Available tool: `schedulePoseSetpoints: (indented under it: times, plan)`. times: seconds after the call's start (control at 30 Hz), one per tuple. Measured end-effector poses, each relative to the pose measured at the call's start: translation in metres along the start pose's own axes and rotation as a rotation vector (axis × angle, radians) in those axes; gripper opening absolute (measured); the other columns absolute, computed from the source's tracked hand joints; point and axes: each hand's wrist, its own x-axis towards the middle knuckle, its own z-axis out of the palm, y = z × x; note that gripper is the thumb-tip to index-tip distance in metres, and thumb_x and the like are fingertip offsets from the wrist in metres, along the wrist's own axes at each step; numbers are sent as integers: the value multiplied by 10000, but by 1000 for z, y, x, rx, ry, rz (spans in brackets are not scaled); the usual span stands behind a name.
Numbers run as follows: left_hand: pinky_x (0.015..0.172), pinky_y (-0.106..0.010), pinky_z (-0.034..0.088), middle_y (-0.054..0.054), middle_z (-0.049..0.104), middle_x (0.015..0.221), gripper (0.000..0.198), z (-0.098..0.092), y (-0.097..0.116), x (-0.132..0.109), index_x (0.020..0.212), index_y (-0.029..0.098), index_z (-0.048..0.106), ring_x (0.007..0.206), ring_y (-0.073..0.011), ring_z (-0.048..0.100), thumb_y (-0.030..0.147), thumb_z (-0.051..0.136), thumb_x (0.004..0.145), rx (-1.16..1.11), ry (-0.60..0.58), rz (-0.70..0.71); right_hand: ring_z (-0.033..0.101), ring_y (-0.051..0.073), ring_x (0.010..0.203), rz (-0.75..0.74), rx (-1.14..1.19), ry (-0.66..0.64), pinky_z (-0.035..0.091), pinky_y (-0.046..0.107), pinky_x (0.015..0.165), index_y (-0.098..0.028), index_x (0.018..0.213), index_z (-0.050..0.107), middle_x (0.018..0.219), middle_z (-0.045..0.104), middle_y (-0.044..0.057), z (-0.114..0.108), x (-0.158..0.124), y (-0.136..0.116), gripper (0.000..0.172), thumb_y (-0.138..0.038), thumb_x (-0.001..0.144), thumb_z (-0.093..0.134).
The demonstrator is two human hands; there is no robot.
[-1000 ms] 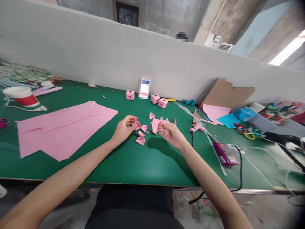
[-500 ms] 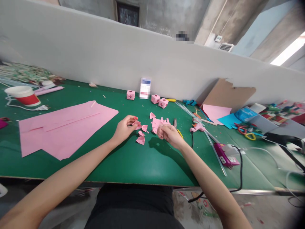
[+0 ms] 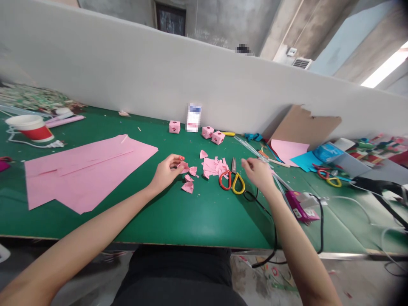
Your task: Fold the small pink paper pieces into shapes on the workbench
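Note:
My left hand (image 3: pixel 166 173) pinches a small folded pink paper piece (image 3: pixel 183 167) just over the green table. Beside it lie more curled pink pieces (image 3: pixel 188 187). On the right, my right hand (image 3: pixel 259 175) has its fingers curled round a pink glue gun, mostly hidden behind the hand; its black cord (image 3: pixel 266 209) hangs below. Between the hands rests a heap of pink paper strips (image 3: pixel 214 166). Scissors (image 3: pixel 234 176) with one red and one yellow handle lie against the heap, nearest my right hand.
Three pink paper cubes (image 3: pixel 208 132) stand toward the white partition (image 3: pixel 134 72). A large pink sheet (image 3: pixel 92 174) covers the left, near a red-and-white paper cup (image 3: pixel 33 127). At right are a magenta power block (image 3: pixel 302 208), clear glue sticks, cardboard (image 3: pixel 302 127) and more scissors (image 3: pixel 330 176).
My right hand has moved right from the paper strips to the glue gun, uncovering the scissors' handles. The black cord has shifted. My left hand stays put with its paper piece.

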Motion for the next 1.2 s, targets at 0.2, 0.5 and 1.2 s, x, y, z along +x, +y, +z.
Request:
schedulePoseSetpoints:
  times: [0.2, 0.5, 1.2]
  plan:
    - [855, -357, 563, -91, 695, 1075, 250, 0, 4, -1, 999, 189, 583, 958, -206, 697, 274, 637, 770, 8, 15, -10, 621, 321, 1017, 301, -341, -113, 452, 370, 794, -121, 1206, 611, 1133, 608, 242, 20, -1, 61, 400, -373, 955, 428]
    - [867, -371, 562, -93, 694, 1074, 258, 0, 4, -1, 1002, 186, 578, 961, -208, 698, 280, 643, 771, -7, 10, -14, 645, 265, 947, 117, -312, -232, 450, 310, 778, -154, 1001, 654, 967, 684, 147, 20, -15, 44, 258, -290, 924, 448]
    - [816, -359, 577, -87, 687, 976, 360, 7, 10, -8, 1049, 166, 577, 974, -226, 686, 366, 712, 781, -117, -85, -60, 692, 163, 749, -175, 873, -127, 513, 266, 647, -194, 1044, 638, 836, 731, 40, 55, -36, -145, 226, -364, 911, 569]
